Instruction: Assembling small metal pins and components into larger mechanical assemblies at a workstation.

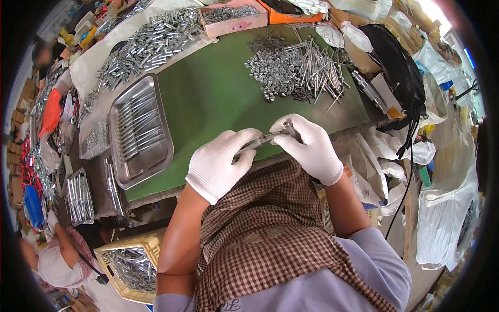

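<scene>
Both my hands wear white knit gloves and meet above the front edge of the green tabletop (202, 104). My left hand (221, 164) is closed around a slim metal shaft (267, 138) that points toward the right hand. Pinched in my right hand (312, 151) is a short, thick silver rod (292, 131), set crosswise at the shaft's far end. Whether the two are joined I cannot tell, because fingers cover part of both. A steel tray (169, 140) to the left holds a row of similar silver metal pieces (138, 127).
Loose nuts (275, 70) and long thin rods (322, 67) are heaped at the far right of the tabletop. Many metal pieces (150, 44) lie on a sheet at the far left. A pink box (234, 25) stands behind; a yellow crate (156, 247) sits low left. Another person (60, 255) is at left.
</scene>
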`<state>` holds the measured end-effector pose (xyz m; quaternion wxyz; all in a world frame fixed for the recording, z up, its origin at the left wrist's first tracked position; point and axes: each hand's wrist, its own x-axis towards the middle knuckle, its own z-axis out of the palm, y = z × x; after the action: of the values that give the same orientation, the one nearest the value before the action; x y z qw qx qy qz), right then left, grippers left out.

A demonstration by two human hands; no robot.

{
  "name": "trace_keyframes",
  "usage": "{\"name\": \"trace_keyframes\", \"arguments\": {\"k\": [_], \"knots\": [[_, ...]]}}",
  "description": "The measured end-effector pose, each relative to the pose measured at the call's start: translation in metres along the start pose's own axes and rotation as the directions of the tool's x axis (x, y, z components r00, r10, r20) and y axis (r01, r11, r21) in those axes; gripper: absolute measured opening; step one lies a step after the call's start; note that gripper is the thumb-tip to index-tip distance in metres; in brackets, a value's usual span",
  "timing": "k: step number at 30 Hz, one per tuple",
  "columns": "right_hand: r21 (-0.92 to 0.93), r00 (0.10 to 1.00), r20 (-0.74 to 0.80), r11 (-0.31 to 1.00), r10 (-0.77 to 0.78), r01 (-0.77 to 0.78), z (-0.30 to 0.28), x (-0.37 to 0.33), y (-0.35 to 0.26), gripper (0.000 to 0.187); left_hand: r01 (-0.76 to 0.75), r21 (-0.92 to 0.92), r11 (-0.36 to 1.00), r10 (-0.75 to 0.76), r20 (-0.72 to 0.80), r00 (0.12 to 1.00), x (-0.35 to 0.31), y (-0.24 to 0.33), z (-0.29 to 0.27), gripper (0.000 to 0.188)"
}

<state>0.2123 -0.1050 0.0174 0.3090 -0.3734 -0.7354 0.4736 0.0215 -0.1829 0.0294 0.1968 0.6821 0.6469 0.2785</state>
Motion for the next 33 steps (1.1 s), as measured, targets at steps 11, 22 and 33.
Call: {"name": "trace_keyframes", "arguments": {"k": [11, 22, 33], "knots": [[-0.578, 0.939, -0.263, 0.815, -0.221, 0.030, -0.045, 0.044, 0.035, 0.010, 0.022, 0.431, 0.902, -0.034, 0.020, 0.999, 0.007, 0.010, 0.023, 0.016], [-0.757, 0.980, -0.001, 0.640, -0.197, 0.128, -0.045, 0.081, 0.026, 0.013, 0.107, 0.429, 0.897, -0.181, 0.137, 0.974, 0.013, 0.011, 0.025, 0.017], [-0.515, 0.914, 0.043, 0.775, -0.403, 0.366, 0.003, 0.016, 0.026, 0.009, 0.071, 0.410, 0.909, -0.121, 0.095, 0.988, 0.013, 0.008, 0.025, 0.017]]}}
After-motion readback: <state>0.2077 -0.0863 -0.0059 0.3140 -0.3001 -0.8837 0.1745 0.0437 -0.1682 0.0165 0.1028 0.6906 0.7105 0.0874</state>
